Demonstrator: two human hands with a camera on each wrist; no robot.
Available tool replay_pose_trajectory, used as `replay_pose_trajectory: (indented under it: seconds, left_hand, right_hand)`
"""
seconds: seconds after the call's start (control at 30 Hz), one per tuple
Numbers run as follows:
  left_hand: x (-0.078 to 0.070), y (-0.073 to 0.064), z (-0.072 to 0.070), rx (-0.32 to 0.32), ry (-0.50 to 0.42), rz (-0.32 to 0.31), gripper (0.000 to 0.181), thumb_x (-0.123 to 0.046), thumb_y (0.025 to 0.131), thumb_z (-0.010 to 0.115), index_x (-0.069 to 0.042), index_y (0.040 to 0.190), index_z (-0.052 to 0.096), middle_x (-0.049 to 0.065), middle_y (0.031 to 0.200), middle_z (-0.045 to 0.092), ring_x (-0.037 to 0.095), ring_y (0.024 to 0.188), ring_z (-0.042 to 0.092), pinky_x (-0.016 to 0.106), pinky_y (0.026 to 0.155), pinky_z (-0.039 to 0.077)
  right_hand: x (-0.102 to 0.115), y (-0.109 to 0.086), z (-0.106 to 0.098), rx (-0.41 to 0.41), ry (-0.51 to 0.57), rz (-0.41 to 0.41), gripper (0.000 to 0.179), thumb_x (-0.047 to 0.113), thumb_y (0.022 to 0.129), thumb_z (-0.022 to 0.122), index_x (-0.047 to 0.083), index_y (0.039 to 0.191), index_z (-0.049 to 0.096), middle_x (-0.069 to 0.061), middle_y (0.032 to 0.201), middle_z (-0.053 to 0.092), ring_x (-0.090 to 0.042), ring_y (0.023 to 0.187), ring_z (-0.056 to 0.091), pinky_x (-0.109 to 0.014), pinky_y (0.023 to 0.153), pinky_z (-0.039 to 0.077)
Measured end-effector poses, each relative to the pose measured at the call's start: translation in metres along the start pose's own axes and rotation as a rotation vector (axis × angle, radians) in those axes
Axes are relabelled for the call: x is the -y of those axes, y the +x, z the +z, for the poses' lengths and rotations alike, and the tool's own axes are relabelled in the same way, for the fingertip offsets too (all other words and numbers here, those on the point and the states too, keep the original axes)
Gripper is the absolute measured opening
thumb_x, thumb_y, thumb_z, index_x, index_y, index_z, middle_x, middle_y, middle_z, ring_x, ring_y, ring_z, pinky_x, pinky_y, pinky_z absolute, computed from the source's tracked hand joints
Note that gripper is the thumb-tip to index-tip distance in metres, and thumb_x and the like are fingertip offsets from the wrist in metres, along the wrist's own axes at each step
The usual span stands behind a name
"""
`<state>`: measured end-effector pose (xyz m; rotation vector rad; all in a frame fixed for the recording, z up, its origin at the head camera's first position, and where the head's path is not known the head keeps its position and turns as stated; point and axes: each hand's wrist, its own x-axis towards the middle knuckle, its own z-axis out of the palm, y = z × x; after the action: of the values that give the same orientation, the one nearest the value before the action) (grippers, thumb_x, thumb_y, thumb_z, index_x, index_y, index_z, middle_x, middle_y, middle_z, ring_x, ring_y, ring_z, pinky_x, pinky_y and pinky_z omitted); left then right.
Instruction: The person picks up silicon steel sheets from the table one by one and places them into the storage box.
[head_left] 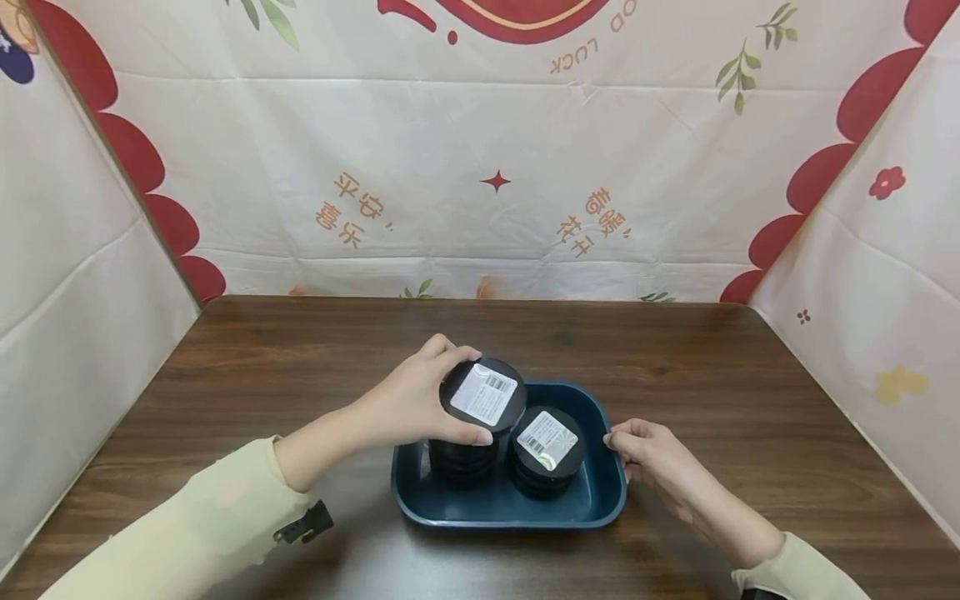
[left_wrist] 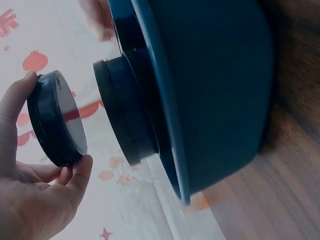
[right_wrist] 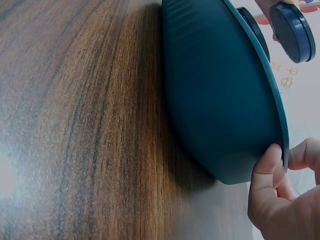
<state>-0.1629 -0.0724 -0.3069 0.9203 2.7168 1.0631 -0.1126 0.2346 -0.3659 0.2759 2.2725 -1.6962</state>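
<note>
My left hand (head_left: 408, 400) holds a flat, round black container (head_left: 483, 393) by its edges, thumb on one side and fingers on the other. A white barcode label covers much of its top. In the left wrist view there is a gap between this container (left_wrist: 55, 120) and the black stack (left_wrist: 117, 107) in the tray. Two stacks of such containers stand in a dark blue tray (head_left: 510, 524): the left stack (head_left: 461, 462) is partly hidden under the held piece, and the right stack (head_left: 547, 454) has a labelled top. My right hand (head_left: 663, 462) pinches the tray's right rim.
The tray rests on a brown wood-grain table (head_left: 300, 358). White printed cloth (head_left: 465, 133) with red scallops hangs behind the table and along both sides. A black strap (head_left: 303, 523) is on the left sleeve.
</note>
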Motion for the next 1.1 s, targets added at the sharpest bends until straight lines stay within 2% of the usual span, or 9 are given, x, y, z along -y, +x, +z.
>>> replay_pose_trajectory:
  seconds: [0.53, 0.83, 1.1]
  left_hand:
    - [-0.015, 0.018, 0.027, 0.127, 0.025, 0.116, 0.090, -0.045, 0.063, 0.083, -0.008, 0.135, 0.045, -0.002, 0.107, 0.043, 0.011, 0.089, 0.049, 0.022, 0.074, 0.045]
    - [-0.022, 0.030, 0.039, 0.199, 0.071, 0.117, 0.092, -0.050, 0.064, 0.081, -0.009, 0.137, 0.043, -0.002, 0.112, 0.042, 0.009, 0.091, 0.048, 0.019, 0.074, 0.044]
    - [-0.027, 0.035, 0.050, 0.246, 0.149, 0.115, 0.092, -0.051, 0.066, 0.080, -0.009, 0.138, 0.042, 0.001, 0.116, 0.043, 0.010, 0.096, 0.043, 0.018, 0.074, 0.043]
  right_hand:
    - [-0.003, 0.001, -0.001, 0.021, 0.013, 0.004, 0.020, 0.010, 0.089, 0.051, -0.007, 0.099, 0.051, 0.000, 0.071, 0.045, -0.013, 0.065, 0.048, -0.027, 0.059, 0.046]
    - [0.000, -0.001, -0.001, 0.004, 0.010, 0.017, 0.021, 0.010, 0.088, 0.051, -0.008, 0.099, 0.050, -0.001, 0.072, 0.046, -0.014, 0.066, 0.049, -0.027, 0.059, 0.047]
    - [0.003, -0.001, -0.002, 0.004, -0.001, 0.014, 0.023, 0.011, 0.088, 0.051, -0.008, 0.101, 0.050, -0.002, 0.072, 0.046, -0.014, 0.067, 0.048, -0.027, 0.059, 0.046]
